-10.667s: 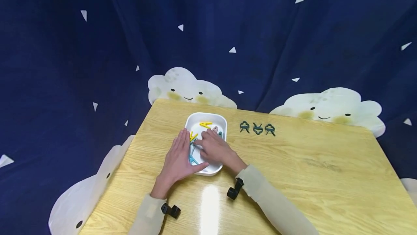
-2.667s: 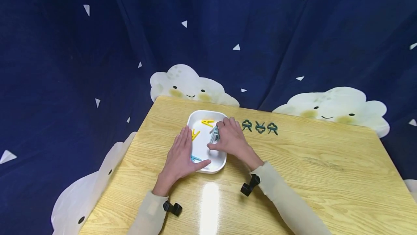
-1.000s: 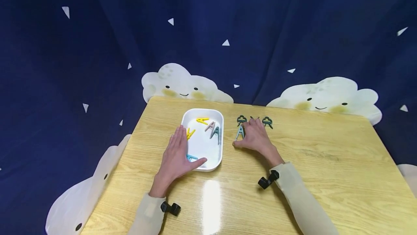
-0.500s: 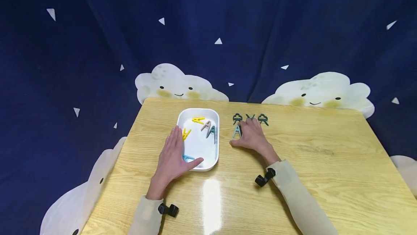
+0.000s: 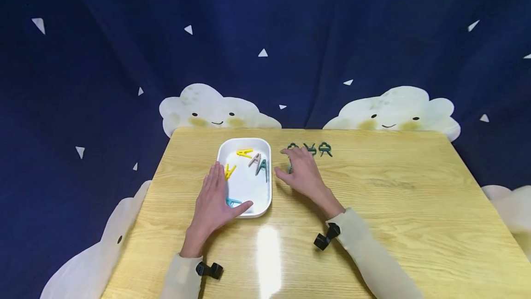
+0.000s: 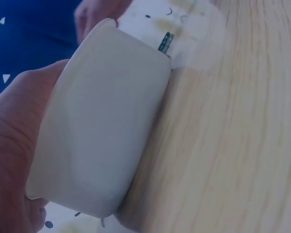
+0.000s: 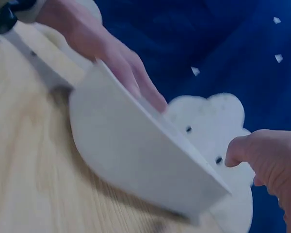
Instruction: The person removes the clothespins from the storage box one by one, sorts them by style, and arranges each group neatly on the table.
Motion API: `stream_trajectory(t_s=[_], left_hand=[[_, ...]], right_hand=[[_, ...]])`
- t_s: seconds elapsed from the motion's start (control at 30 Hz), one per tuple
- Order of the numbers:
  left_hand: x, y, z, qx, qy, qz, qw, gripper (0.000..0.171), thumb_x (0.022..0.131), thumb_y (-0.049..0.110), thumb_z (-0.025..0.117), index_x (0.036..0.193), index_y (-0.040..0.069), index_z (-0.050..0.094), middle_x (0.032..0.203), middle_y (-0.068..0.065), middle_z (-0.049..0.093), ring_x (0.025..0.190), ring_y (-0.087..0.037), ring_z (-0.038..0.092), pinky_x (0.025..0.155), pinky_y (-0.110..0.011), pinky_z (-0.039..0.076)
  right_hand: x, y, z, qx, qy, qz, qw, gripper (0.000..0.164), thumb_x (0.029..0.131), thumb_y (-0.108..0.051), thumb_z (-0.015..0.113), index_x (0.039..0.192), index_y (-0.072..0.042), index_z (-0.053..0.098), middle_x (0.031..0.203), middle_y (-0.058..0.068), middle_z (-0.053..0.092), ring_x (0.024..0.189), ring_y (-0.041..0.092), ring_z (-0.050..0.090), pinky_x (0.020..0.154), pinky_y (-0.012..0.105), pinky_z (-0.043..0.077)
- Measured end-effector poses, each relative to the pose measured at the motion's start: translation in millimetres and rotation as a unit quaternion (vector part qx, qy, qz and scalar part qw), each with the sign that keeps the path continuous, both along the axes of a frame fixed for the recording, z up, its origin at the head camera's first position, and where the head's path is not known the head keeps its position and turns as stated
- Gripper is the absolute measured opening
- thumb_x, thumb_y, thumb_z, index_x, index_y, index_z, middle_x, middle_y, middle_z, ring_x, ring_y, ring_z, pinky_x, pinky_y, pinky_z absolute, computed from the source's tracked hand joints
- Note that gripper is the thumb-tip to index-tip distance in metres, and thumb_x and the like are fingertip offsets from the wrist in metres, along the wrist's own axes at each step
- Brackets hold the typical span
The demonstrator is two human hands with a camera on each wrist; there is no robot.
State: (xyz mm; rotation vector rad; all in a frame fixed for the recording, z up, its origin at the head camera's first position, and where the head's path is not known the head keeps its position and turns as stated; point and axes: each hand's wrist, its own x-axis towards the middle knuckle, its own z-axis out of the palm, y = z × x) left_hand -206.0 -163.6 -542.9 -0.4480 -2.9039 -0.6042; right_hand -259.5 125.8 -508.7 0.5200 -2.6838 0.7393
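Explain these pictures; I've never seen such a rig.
There is no machine: just a person's bare left hand and right hand. A head-worn camera gives the wide view; black wrist cameras give the two close views. On the wooden table stands a white tray showing two yellow clips, a pinkish clip, a dark green clip and a light blue clip. Three cloud-shaped clips lie beyond the right hand. The left hand rests against the tray; the right seems to hold nothing, another clip mostly hidden beneath.

Five clothespins (image 5: 244, 153) lie in the tray (image 5: 250, 186) on the desk (image 5: 394, 207); right of the tray, three clips (image 5: 311, 149), another clothespin (image 5: 290, 169) before them; behind, a curtain (image 5: 232, 59).
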Motion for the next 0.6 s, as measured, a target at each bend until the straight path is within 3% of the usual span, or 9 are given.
stream_trajectory(t_s=[0.17, 0.3, 0.43, 0.6], left_hand=[[-0.5, 0, -0.5, 0.005, 0.008, 0.000, 1.0000, 0.137, 0.077, 0.087, 0.065, 0.164, -0.006, 0.013, 0.174, -0.020, 0.007, 0.161, -0.035, 0.010, 0.130, -0.052, 0.017], [0.7, 1, -1.3, 0.012, 0.012, -0.003, 0.9999, 0.137, 0.077, 0.085, 0.066, 0.163, -0.007, 0.015, 0.173, -0.022, 0.010, 0.161, -0.035, 0.011, 0.130, -0.052, 0.017], [1.9, 2, -2.9, 0.018, 0.012, -0.004, 0.9998, 0.138, 0.076, 0.085, 0.068, 0.164, -0.007, 0.013, 0.173, -0.022, 0.010, 0.161, -0.037, 0.012, 0.129, -0.053, 0.017], [1.1, 5, -3.3, 0.025, 0.019, -0.006, 0.9995, 0.137, 0.076, 0.083, 0.070, 0.164, -0.006, 0.014, 0.174, -0.021, 0.010, 0.161, -0.037, 0.013, 0.129, -0.054, 0.017]], right_hand=[[0.0, -38, 7.1, 0.063, -0.008, 0.029, 0.998, 0.051, 0.090, -0.037, 0.075, 0.127, -0.003, 0.070, 0.108, 0.010, 0.070, 0.099, 0.028, 0.054, 0.092, 0.043, 0.047], [-10.5, -64, 5.9, 0.156, -0.035, 0.021, 0.987, 0.039, 0.091, -0.039, 0.073, 0.111, -0.006, 0.073, 0.095, 0.007, 0.061, 0.092, 0.026, 0.048, 0.085, 0.039, 0.043], [-26.0, -84, 0.8, 0.243, -0.072, -0.020, 0.967, 0.033, 0.092, -0.040, 0.071, 0.092, -0.008, 0.074, 0.093, 0.007, 0.056, 0.095, 0.026, 0.044, 0.085, 0.038, 0.040], [-42.7, -96, -6.5, 0.339, -0.079, -0.067, 0.935, 0.040, 0.101, -0.043, 0.057, 0.085, -0.010, 0.073, 0.094, 0.006, 0.056, 0.097, 0.026, 0.043, 0.085, 0.037, 0.039]])
